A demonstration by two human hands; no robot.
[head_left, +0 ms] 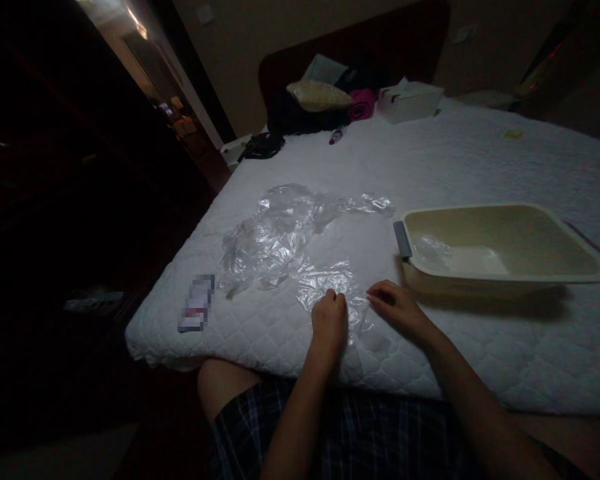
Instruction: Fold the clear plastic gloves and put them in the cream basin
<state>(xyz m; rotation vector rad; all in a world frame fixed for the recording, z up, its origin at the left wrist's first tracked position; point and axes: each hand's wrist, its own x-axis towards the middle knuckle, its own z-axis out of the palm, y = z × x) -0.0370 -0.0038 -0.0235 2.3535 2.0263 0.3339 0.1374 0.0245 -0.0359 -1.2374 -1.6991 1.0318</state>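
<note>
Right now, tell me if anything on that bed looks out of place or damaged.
The clear plastic looks untidy: it lies crumpled over part of the white bed, with another piece inside the cream tub. The pixelated item at left can't be judged.

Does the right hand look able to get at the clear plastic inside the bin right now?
Probably yes: the right hand is close to the open-topped bin, and nothing covers the clear plastic inside; it would just need to rise over the rim.
</note>
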